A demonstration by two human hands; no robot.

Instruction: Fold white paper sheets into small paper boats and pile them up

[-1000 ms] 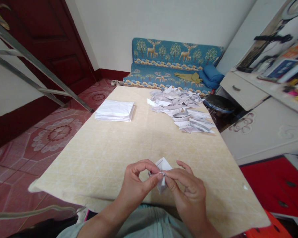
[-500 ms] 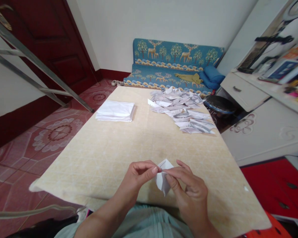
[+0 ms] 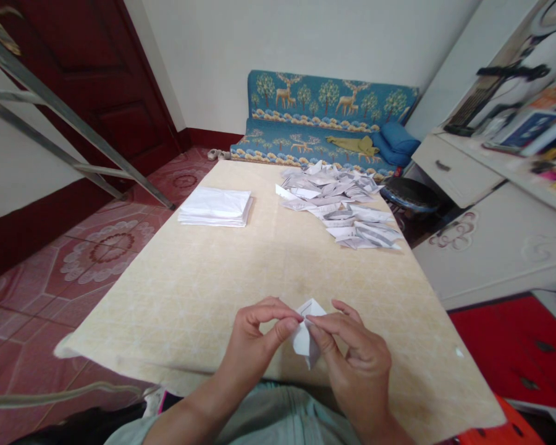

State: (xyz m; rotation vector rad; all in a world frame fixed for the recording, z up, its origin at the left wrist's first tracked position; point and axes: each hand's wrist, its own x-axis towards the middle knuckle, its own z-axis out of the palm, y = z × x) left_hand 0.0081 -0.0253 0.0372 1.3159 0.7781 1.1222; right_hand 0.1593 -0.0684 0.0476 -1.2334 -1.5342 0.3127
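Across the counter [image 3: 259, 259], flat sheet stack [image 3: 214, 206] far left, folded-paper heap [image 3: 338, 204] far right, both well clear. Near edge: left hand [image 3: 254, 343] and right hand [image 3: 356, 358] both pinching small folded paper [image 3: 306, 330], long axis roughly vertical, point downward.

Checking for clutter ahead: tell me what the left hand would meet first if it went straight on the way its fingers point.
The left hand points right, so it would likely first meet the folded paper it pinches, then the right hand just beyond.
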